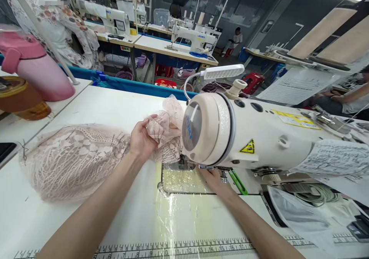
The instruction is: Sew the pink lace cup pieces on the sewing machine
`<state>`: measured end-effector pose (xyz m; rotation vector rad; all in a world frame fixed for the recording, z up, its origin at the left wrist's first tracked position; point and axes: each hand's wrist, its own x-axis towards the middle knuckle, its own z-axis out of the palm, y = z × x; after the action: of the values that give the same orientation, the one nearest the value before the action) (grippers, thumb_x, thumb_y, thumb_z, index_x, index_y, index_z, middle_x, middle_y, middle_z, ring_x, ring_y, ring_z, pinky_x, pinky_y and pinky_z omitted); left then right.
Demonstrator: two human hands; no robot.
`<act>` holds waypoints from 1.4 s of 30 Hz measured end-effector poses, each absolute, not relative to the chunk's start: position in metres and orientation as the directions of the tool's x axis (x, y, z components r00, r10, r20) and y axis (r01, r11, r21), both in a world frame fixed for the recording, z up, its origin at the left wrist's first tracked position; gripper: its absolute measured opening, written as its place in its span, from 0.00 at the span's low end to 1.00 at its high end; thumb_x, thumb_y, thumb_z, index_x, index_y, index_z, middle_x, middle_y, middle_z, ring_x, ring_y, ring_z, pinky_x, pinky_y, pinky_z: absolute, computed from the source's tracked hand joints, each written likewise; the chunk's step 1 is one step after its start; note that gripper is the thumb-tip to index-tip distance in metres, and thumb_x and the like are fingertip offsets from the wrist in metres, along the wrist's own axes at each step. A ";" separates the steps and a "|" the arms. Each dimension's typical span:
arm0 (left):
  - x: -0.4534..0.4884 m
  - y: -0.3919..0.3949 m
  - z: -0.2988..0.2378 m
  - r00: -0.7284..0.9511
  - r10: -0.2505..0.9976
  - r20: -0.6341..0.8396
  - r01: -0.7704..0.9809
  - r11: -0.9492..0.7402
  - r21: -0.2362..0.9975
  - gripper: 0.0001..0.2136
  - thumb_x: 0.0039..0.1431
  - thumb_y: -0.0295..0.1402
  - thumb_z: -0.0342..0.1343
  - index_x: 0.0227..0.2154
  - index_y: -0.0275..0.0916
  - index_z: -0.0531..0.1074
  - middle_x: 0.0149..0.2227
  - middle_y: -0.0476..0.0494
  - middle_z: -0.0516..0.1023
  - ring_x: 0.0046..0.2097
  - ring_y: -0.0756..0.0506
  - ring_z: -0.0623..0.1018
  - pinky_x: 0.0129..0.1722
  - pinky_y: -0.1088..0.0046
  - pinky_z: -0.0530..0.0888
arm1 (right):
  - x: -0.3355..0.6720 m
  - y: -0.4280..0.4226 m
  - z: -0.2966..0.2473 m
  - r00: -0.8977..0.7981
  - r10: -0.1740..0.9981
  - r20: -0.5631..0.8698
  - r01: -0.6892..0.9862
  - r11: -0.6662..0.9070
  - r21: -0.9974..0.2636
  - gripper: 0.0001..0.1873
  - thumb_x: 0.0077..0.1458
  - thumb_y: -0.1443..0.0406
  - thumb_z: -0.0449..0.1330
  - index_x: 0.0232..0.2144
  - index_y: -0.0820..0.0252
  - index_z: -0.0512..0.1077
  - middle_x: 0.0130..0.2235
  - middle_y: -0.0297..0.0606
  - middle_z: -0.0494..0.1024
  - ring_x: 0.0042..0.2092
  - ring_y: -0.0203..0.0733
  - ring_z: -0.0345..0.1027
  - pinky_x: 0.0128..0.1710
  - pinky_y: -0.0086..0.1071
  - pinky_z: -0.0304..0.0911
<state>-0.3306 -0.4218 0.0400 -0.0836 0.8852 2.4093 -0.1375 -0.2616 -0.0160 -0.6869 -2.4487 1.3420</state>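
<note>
In the head view, your left grip [143, 140] is partly closed on the pale pink lace [165, 130], fingers curled into the bunched cloth and the palm turned toward it. The gathered part rises above your fingers, and its lower edge reaches the presser foot [182, 162], just left of the machine head on your sewing machine [245, 124].

Your right grip [212, 179] lies low under the machine head, to the right of the presser foot. The head hides your fingertips, so you cannot tell from here how far open that grip is or whether it pinches any cloth. Your right wrist is near a green tool [238, 182] lying beside the metal plate [184, 182].

A wide lace section [75, 162] spreads over the white tabletop [129, 220] to the left of your left forearm, running up to your wrist; whether it joins the bunched part is hidden there. Dark thread ends show on both.

Along the near edge runs a printed ruler [138, 249], crossed by both your forearms. At far left stand a pink bottle [49, 70] and an amber jar [24, 99]. A lamp [223, 71] sits above the machine head, and 2 thread cones [321, 32] stand at upper right.
</note>
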 end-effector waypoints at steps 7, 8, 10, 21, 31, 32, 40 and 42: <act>-0.328 -0.425 0.041 -0.830 0.519 -0.204 -0.534 -0.632 0.561 0.13 0.57 0.29 0.45 0.35 0.35 0.75 0.40 0.42 0.81 0.37 0.47 0.79 0.32 0.72 0.77 | -0.139 -0.264 -0.009 -0.873 0.488 -0.001 0.257 0.457 -0.851 0.22 0.56 0.45 0.53 0.26 0.55 0.70 0.28 0.37 0.74 0.42 0.45 0.70 0.54 0.42 0.65; -0.328 -0.425 0.041 -0.829 0.522 -0.198 -0.533 -0.633 0.562 0.13 0.57 0.29 0.45 0.35 0.36 0.75 0.42 0.42 0.81 0.39 0.46 0.79 0.34 0.71 0.77 | -0.139 -0.264 -0.008 -0.874 0.485 -0.006 0.259 0.457 -0.851 0.22 0.56 0.45 0.53 0.26 0.55 0.70 0.28 0.36 0.74 0.41 0.45 0.70 0.53 0.42 0.66; -0.326 -0.424 0.042 -0.829 0.524 -0.193 -0.531 -0.631 0.565 0.12 0.56 0.29 0.45 0.35 0.36 0.74 0.46 0.41 0.80 0.42 0.44 0.79 0.36 0.69 0.78 | -0.139 -0.264 -0.008 -0.875 0.484 -0.014 0.266 0.457 -0.849 0.22 0.56 0.46 0.52 0.26 0.55 0.70 0.27 0.36 0.74 0.40 0.45 0.70 0.52 0.41 0.67; -0.326 -0.426 0.039 -0.837 0.518 -0.175 -0.508 -0.617 0.601 0.11 0.56 0.31 0.47 0.37 0.37 0.74 0.51 0.42 0.78 0.49 0.43 0.78 0.40 0.67 0.78 | -0.135 -0.260 -0.017 -0.852 0.522 -0.032 0.313 0.460 -0.831 0.22 0.55 0.45 0.55 0.28 0.55 0.74 0.27 0.35 0.75 0.38 0.47 0.71 0.45 0.39 0.70; -0.327 -0.426 0.039 -0.836 0.522 -0.168 -0.505 -0.614 0.607 0.14 0.57 0.31 0.46 0.42 0.37 0.74 0.50 0.42 0.79 0.45 0.44 0.79 0.38 0.68 0.78 | -0.139 -0.256 -0.021 -0.846 0.529 -0.069 0.346 0.445 -0.826 0.23 0.54 0.44 0.57 0.30 0.56 0.74 0.32 0.38 0.79 0.42 0.51 0.73 0.48 0.39 0.68; -0.327 -0.426 0.039 -0.836 0.523 -0.166 -0.505 -0.614 0.606 0.14 0.57 0.31 0.46 0.42 0.37 0.74 0.50 0.42 0.79 0.46 0.44 0.79 0.38 0.68 0.78 | -0.139 -0.257 -0.020 -0.842 0.535 -0.065 0.348 0.447 -0.824 0.23 0.54 0.44 0.57 0.30 0.56 0.74 0.31 0.38 0.79 0.42 0.51 0.73 0.48 0.40 0.68; -0.326 -0.425 0.038 -0.846 0.518 -0.128 -0.475 -0.622 0.622 0.14 0.56 0.31 0.47 0.39 0.36 0.76 0.52 0.43 0.78 0.50 0.43 0.77 0.41 0.67 0.78 | -0.140 -0.260 -0.017 -0.828 0.560 -0.016 0.329 0.463 -0.823 0.20 0.52 0.45 0.59 0.30 0.55 0.75 0.31 0.39 0.79 0.40 0.51 0.73 0.48 0.41 0.69; -0.326 -0.425 0.039 -0.846 0.516 -0.132 -0.474 -0.617 0.629 0.14 0.56 0.32 0.47 0.40 0.37 0.76 0.51 0.43 0.78 0.50 0.42 0.77 0.41 0.67 0.78 | -0.140 -0.261 -0.017 -0.838 0.546 -0.018 0.323 0.469 -0.822 0.21 0.53 0.46 0.58 0.30 0.56 0.74 0.31 0.39 0.79 0.40 0.50 0.73 0.48 0.42 0.69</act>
<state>-0.3260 -0.4254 0.0386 0.0826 0.9149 2.4147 -0.1404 -0.2606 -0.0171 -0.7468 -2.4708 1.3036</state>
